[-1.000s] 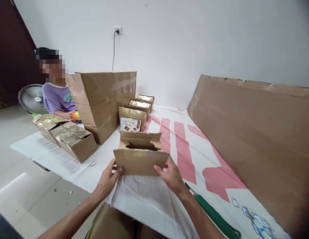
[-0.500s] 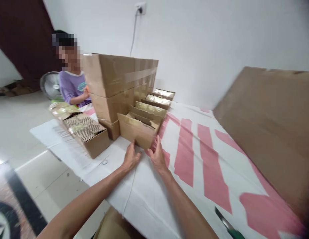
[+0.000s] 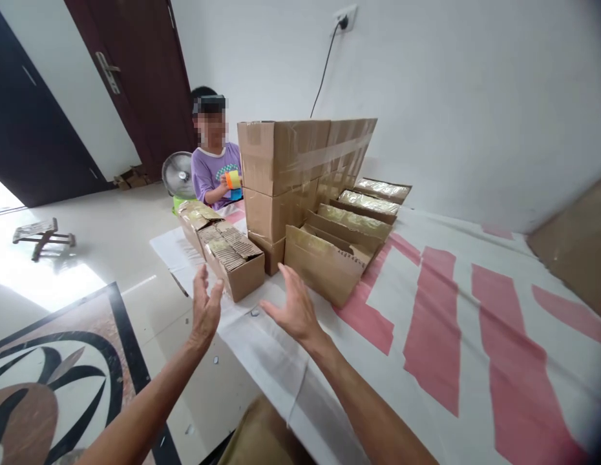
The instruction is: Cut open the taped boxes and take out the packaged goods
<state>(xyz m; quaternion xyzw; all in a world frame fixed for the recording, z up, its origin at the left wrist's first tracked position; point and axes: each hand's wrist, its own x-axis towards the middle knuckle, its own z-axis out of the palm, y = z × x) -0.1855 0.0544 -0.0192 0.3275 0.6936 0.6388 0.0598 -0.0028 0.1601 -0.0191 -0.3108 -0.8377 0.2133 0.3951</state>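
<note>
My left hand (image 3: 206,305) and my right hand (image 3: 293,309) hover open, fingers spread, holding nothing, over the white and red sheet (image 3: 426,336). Between and just beyond them lies an open brown box of flat cardboard pieces (image 3: 232,255). To the right of my right hand stands the nearest small carton (image 3: 324,265) at the front of a row of similar cartons with gold packs (image 3: 368,203). A stack of taped brown cartons (image 3: 291,168) rises behind them.
A person in a purple shirt (image 3: 213,171) sits behind the boxes holding a small coloured object (image 3: 232,179). A fan (image 3: 178,175) stands beside that person. A large cardboard sheet (image 3: 576,248) lies at the right. Dark doors (image 3: 130,84) are at the left.
My hands pushed the small carton forward into the row, then let go. Both have pulled back and shifted left toward the open box. The view has turned left.
</note>
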